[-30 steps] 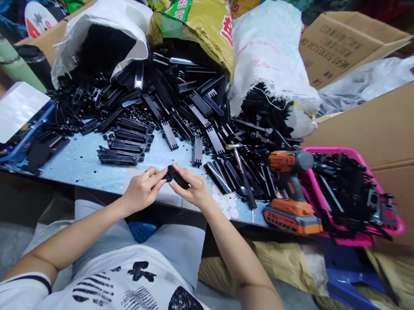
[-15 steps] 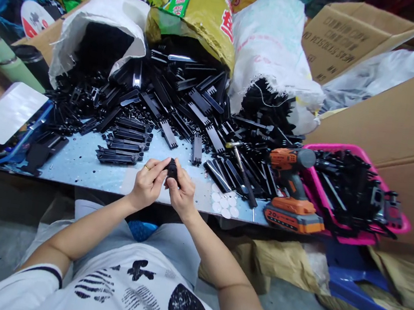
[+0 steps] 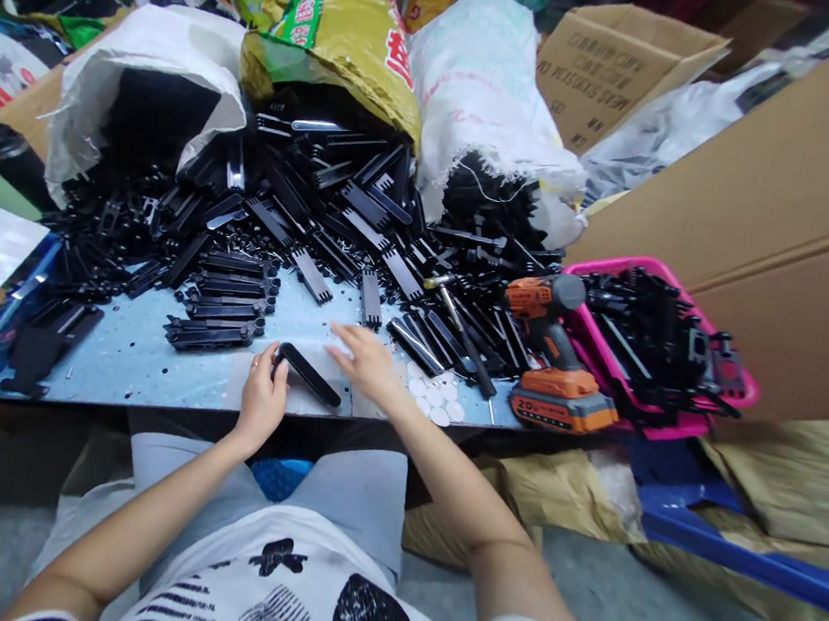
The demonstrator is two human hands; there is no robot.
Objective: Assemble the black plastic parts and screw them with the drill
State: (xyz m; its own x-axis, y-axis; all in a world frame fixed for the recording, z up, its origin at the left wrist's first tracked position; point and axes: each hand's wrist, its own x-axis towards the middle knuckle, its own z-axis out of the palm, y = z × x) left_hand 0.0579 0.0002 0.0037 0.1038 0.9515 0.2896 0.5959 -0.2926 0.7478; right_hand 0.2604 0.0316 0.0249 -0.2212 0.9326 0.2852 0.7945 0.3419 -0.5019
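Observation:
My left hand (image 3: 263,396) holds the near end of a long black plastic bar (image 3: 308,375) that lies on the pale blue table (image 3: 152,359) close to its front edge. My right hand (image 3: 365,362) hovers just right of the bar with fingers stretched out and nothing in them. A neat stack of black comb-like parts (image 3: 223,299) sits to the left of my hands. A big heap of loose black parts (image 3: 322,199) covers the back of the table.
An orange cordless drill (image 3: 556,358) stands at the right, next to a pink basket (image 3: 595,348) full of black parts. White round pads (image 3: 434,399) lie near my right hand. Sacks (image 3: 487,88) and cardboard boxes (image 3: 796,216) ring the table.
Both hands were together on the black part above the table edge. Now the part lies on the table, my right hand has let go and opened, and the view has shifted left.

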